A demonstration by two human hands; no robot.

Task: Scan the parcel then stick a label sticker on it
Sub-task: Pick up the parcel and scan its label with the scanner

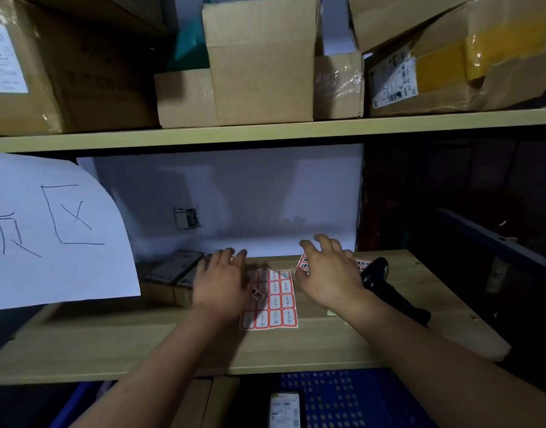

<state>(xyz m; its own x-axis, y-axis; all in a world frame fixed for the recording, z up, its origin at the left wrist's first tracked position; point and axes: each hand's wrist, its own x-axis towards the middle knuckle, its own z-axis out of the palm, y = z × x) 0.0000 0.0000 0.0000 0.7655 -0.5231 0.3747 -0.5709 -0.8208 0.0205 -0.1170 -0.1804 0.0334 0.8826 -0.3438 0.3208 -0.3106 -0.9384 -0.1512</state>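
Note:
A sheet of red-bordered label stickers [276, 304] lies flat on the wooden shelf [142, 344]. My left hand [219, 282] hovers palm down over the sheet's left edge, fingers spread. One small sticker with black writing [259, 295] curls up beside its thumb; whether it touches the thumb is unclear. My right hand [327, 273] is spread, palm down, over a second sheet of red stickers [362, 263]. The black handheld scanner [389, 288] lies on the shelf just right of that hand. Small brown boxes [173, 273] sit left of my left hand.
A large white paper sign [49, 230] hangs at the left. Several cardboard boxes [259, 66] fill the shelf above. Below the shelf sit a blue crate [352, 400] and a labelled parcel [285, 409]. A dark metal rack [481, 236] stands at the right.

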